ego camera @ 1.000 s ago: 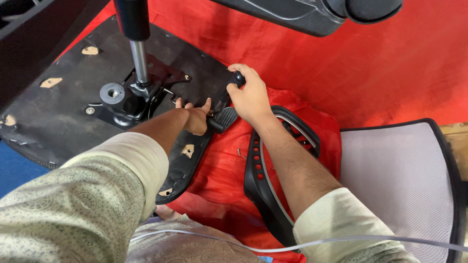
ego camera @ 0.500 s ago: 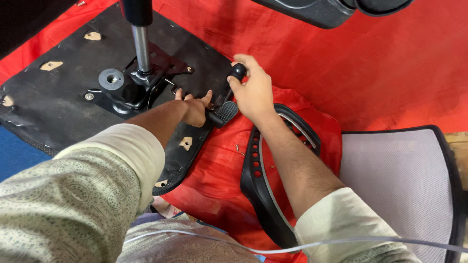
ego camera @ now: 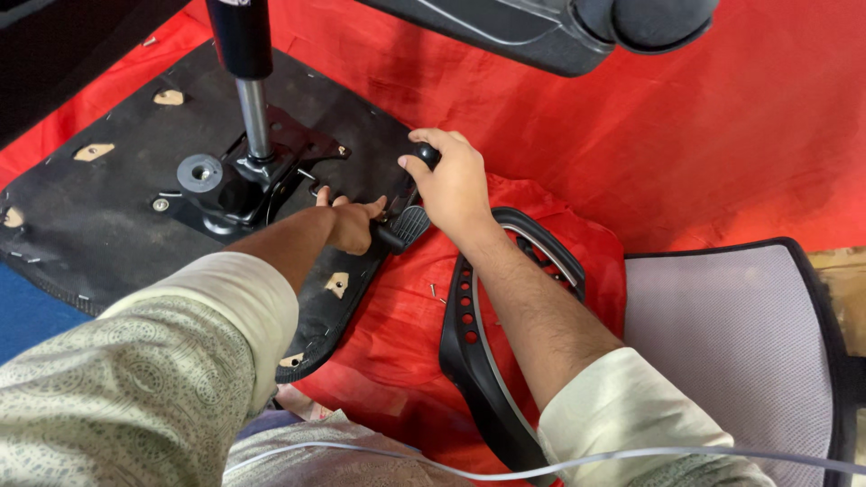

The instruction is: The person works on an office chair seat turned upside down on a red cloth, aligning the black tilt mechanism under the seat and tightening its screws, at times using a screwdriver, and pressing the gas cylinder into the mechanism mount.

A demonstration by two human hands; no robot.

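Closed around a black round knob (ego camera: 427, 154), my right hand (ego camera: 456, 185) wraps its fingers over the top of the handle, which stands at the edge of the upturned chair seat base (ego camera: 108, 225). Left hand (ego camera: 350, 225) is curled in a narrow grip on a dark lever paddle (ego camera: 403, 227) just below the knob; the fingertips press against the metal tilt mechanism (ego camera: 244, 185) bolted to the base. Both things lie near the right rim of the black base, which rests on a red cloth (ego camera: 704, 135).

Handling note: I judge that the knob turns best with the wrist kept in line with its shaft, while the left hand steadies the lever and plate so the base does not slide on the cloth. Steady pressure, no jerking, seems wise, since the base is propped at a slight tilt.

Around the hands: a gas lift column (ego camera: 248, 81) rises from the mechanism; a black curved armrest frame (ego camera: 469, 334) lies beside my right forearm; a grey mesh backrest (ego camera: 731, 352) sits to the right; a thin white cable (ego camera: 541, 469) crosses the bottom.

Hard to make out: the knob's shaft and what it threads into are hidden under my right palm. Whether the left fingers pinch the paddle or only rest on it I cannot tell. The dark part at the top edge (ego camera: 559, 32) is cut off.
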